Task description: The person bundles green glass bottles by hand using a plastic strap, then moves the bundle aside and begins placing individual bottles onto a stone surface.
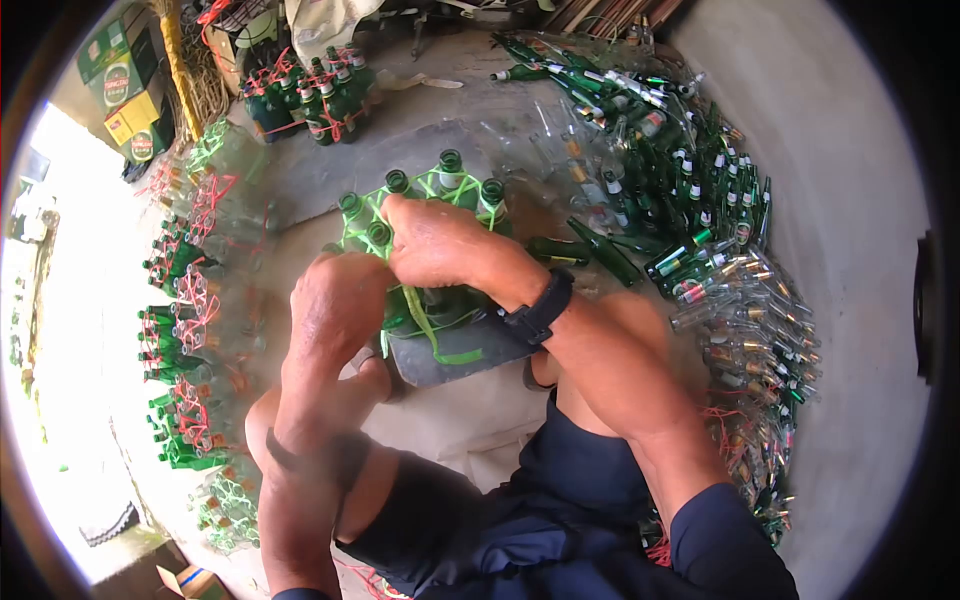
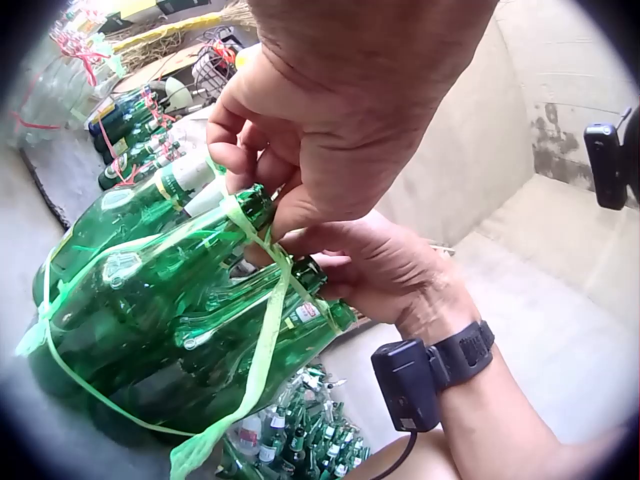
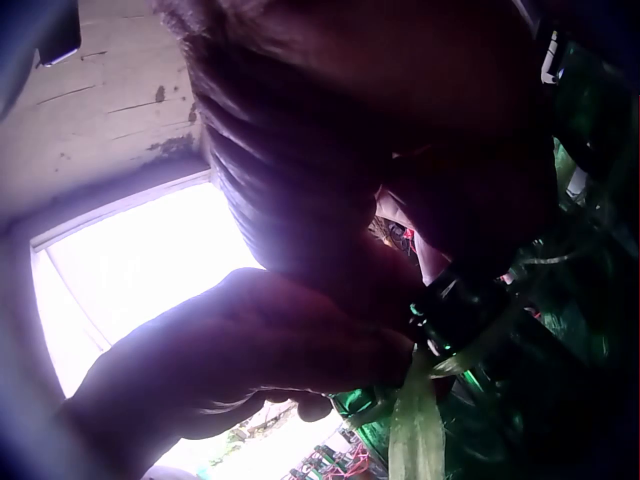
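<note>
Between the person's knees stands a bundle of green glass bottles [image 1: 451, 178], wrapped with light green plastic twine [image 2: 262, 360] round the necks and sides. At the near side of the bundle, the left hand [image 1: 338, 300] pinches the twine beside a bottle mouth. Crossing close over the necks, the right hand [image 1: 437, 242] also pinches twine with curled fingers. A loose twine tail hangs down the near side onto a dark slab [image 1: 440, 372] under the bottles. In the right wrist view both hands are dark and meet at one bottle neck [image 3: 465, 310].
Loose bottles [image 1: 690, 180] lie heaped along the right wall [image 1: 850, 200]. Bundles tied with red string [image 1: 190, 310] line the left side, and another bottle bundle [image 1: 325, 100] stands at the back. Cardboard boxes [image 1: 118, 85] are stacked at the far left.
</note>
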Motion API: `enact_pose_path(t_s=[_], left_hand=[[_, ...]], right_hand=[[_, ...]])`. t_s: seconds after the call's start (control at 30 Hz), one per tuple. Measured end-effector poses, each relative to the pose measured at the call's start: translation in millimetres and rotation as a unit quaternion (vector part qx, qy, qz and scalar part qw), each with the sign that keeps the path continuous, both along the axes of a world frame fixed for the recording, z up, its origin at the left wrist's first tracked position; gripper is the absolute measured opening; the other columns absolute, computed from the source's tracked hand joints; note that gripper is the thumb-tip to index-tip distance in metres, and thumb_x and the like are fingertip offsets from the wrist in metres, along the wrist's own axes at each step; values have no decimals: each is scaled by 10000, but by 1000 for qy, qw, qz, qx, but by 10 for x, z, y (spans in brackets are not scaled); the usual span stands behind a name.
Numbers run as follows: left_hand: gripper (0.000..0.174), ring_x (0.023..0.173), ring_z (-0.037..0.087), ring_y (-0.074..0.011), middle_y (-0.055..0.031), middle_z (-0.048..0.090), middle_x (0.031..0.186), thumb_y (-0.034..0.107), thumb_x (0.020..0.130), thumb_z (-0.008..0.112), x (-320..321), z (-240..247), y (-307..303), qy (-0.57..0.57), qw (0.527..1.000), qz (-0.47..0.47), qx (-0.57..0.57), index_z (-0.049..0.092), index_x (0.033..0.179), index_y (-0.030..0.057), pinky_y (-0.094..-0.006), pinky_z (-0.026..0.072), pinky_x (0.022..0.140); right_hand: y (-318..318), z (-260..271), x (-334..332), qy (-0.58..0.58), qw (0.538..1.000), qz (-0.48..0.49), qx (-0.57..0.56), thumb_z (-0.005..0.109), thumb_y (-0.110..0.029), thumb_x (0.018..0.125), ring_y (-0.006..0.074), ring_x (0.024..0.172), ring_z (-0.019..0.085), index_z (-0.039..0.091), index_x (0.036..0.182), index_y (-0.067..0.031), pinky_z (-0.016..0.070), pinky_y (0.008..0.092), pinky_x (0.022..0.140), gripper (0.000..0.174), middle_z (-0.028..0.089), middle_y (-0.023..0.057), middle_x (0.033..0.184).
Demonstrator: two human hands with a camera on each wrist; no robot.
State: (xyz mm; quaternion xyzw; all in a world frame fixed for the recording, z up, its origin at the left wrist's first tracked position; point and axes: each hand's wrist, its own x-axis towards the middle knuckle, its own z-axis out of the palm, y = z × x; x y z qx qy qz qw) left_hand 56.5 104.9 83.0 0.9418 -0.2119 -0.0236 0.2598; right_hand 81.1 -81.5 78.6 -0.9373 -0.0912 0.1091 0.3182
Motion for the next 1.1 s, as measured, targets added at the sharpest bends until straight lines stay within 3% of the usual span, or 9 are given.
enact_pose_path(t_s=[0.23,0.3,0.57,0.9,0.93,0.97,1.0,1.03,1.1], left_hand=[[173,864,684,-339,-200,695,923,160,908,762,-31,2,-32,36,998,44,1,823,1054,89,-438,523,772],[98,857,638,-398,-198,647,834,114,889,678,-50,-39,-61,19,997,61,-43,764,910,70,-497,512,770],[129,864,655,-385,-169,762,926,59,891,683,36,-178,20,-11,998,9,-69,778,965,12,-457,519,811],[76,813,654,-350,-176,746,861,30,856,726,-1,-208,8,-9,990,27,-138,759,911,-12,-430,510,817],[160,830,664,-210,-162,720,868,68,898,741,-5,-190,50,-16,994,6,-109,749,983,-67,-380,544,701],[167,842,662,-206,-152,722,886,79,908,747,-10,-237,74,2,989,17,-148,757,1001,-60,-384,555,690],[180,850,661,-199,-140,728,908,94,919,755,-187,76,-23,-94,984,-94,-121,764,1018,-55,-376,545,696],[185,850,663,-194,-141,730,893,106,923,763,-53,-143,17,27,988,38,-144,770,1014,-55,-373,533,700],[189,832,672,-201,-157,743,877,117,917,769,-36,-141,-3,7,989,29,-146,782,1001,-53,-361,516,709]], right_hand=[[33,-37,-17,-24,999,-5,23,689,-108,824,475,966,738,631,1072,70,569,542,827,310,738,315,966],[33,1,-31,-29,999,-12,19,693,-112,819,474,972,738,630,1076,74,573,537,835,323,739,313,967],[49,-62,-112,-122,992,8,24,729,-121,796,436,855,760,608,1094,44,585,530,733,362,751,245,884],[-5,-75,-175,-135,989,7,67,734,-90,809,460,887,750,596,1051,40,590,536,739,307,734,284,880],[6,-141,-142,-140,988,4,66,712,-79,827,468,853,735,586,1052,39,572,539,710,283,718,278,850],[-49,-180,-159,-173,980,14,97,675,-55,851,475,808,713,584,1052,25,541,550,677,235,700,262,831],[-132,-227,-170,-204,965,46,159,646,-39,867,489,785,688,587,1047,2,515,562,669,194,675,258,813],[-87,-167,-167,-165,979,4,119,642,-48,875,486,808,697,602,1036,-13,521,551,681,170,676,268,819],[-136,-65,-218,-156,981,-18,118,628,-53,887,468,819,710,668,1071,-12,541,527,706,192,697,281,851]])
